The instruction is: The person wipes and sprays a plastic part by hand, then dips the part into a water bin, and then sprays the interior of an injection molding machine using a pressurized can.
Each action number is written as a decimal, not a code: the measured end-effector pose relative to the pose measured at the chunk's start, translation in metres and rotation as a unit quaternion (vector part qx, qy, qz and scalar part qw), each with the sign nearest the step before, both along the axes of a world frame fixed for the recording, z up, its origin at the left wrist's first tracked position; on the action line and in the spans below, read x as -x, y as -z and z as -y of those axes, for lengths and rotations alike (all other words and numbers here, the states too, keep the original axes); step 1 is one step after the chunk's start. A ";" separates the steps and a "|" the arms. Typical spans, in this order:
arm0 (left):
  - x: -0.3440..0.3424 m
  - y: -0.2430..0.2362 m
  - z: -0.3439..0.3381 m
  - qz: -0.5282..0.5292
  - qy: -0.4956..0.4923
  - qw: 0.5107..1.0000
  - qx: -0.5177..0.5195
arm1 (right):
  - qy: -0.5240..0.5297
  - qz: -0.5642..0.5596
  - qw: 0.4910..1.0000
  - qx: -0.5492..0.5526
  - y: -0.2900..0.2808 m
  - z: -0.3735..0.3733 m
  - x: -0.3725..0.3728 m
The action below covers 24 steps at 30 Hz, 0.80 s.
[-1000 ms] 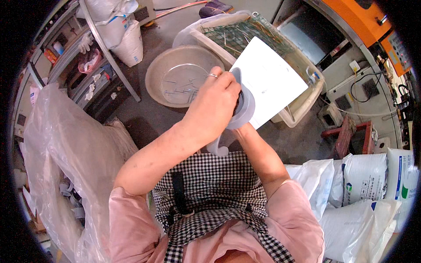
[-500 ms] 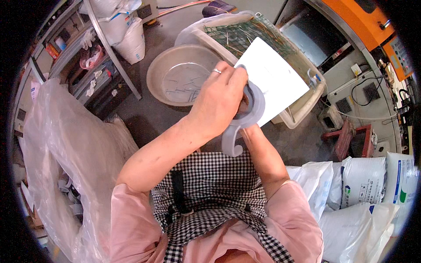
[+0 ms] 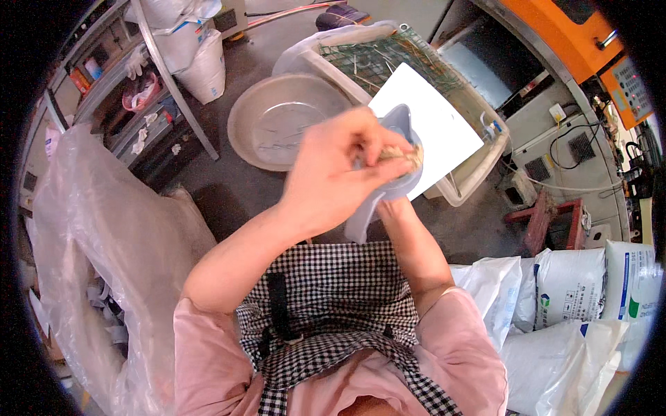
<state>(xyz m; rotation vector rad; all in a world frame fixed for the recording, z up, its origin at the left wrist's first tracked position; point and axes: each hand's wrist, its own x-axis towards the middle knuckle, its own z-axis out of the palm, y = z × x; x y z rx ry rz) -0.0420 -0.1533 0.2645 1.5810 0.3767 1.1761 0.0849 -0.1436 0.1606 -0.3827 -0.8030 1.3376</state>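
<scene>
A grey plastic jug-like piece (image 3: 408, 186) with a curled handle-like strip (image 3: 359, 223) is raised in front of my apron. My left hand (image 3: 333, 163) is closed above it, pinching a small crumpled beige thing (image 3: 404, 161), possibly a cloth, at its opening; motion blurs the fingers. Beneath the piece my right hand (image 3: 395, 207) shows little beyond the wrist. Its fingers are hidden, but the piece rests on that hand. A white sheet (image 3: 447, 135) lies behind the piece, over the edge of a cream tub (image 3: 463, 194).
A round beige basin (image 3: 241, 139) with thin grey pieces stands beyond my left hand. Green netting (image 3: 357, 66) lies in the tub. Clear plastic wrapping (image 3: 114, 229) fills the left, white sacks (image 3: 570, 284) the near right. A red stand (image 3: 544, 225) and orange machine (image 3: 576, 41) stand right.
My left hand has turned and its fingers have shifted over the opening, where the beige thing now shows. The grey piece has tilted. The view has shifted slightly.
</scene>
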 end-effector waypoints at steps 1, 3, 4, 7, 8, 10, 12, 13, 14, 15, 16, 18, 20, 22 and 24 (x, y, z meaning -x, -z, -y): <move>0.007 -0.007 0.003 0.075 -0.005 0.997 -0.025 | 0.018 -0.062 0.996 0.055 -0.001 0.003 0.000; 0.031 -0.028 0.002 0.116 -0.097 0.988 -0.035 | -0.229 -0.115 0.951 -0.172 -0.005 -0.020 -0.024; 0.041 -0.026 -0.009 0.127 -0.149 0.978 -0.068 | -0.238 -0.258 0.933 -0.084 0.000 -0.016 -0.016; 0.055 -0.019 -0.027 0.202 -0.101 0.974 0.032 | -0.256 -0.253 0.929 -0.090 -0.006 -0.016 -0.015; 0.055 -0.013 -0.029 0.199 -0.110 0.972 0.053 | -0.256 -0.250 0.930 -0.090 -0.007 -0.016 -0.012; 0.046 -0.009 -0.025 0.152 -0.127 0.978 0.060 | -0.256 -0.244 0.931 -0.089 -0.008 -0.015 -0.008; 0.039 -0.009 -0.018 0.094 -0.143 0.984 0.057 | -0.255 -0.238 0.933 -0.091 -0.005 -0.016 -0.007; 0.036 -0.010 -0.015 0.061 -0.147 0.986 0.050 | -0.252 -0.238 0.933 -0.093 -0.005 -0.015 -0.007; 0.034 -0.012 -0.013 0.028 -0.154 0.987 0.042 | -0.253 -0.237 0.933 -0.094 -0.007 -0.015 -0.005; 0.030 -0.007 -0.013 0.038 -0.147 0.988 0.014 | -0.233 -0.201 0.948 -0.076 -0.009 -0.014 -0.007; 0.026 -0.004 -0.010 0.014 -0.131 0.991 -0.001 | -0.213 -0.164 0.961 -0.058 -0.012 -0.011 -0.011; 0.019 -0.002 -0.003 -0.038 -0.095 0.994 -0.027 | -0.156 -0.102 0.982 -0.034 -0.011 -0.009 -0.013; 0.014 -0.004 0.000 -0.156 -0.122 0.963 -0.183 | -0.087 -0.050 0.995 -0.021 -0.004 -0.012 -0.012; -0.001 0.005 -0.002 -0.172 -0.203 0.922 -0.282 | -0.046 -0.055 0.997 0.028 -0.001 -0.007 -0.006; -0.010 0.017 -0.007 -0.212 -0.252 0.887 -0.323 | -0.028 -0.033 0.997 0.061 -0.003 -0.004 0.003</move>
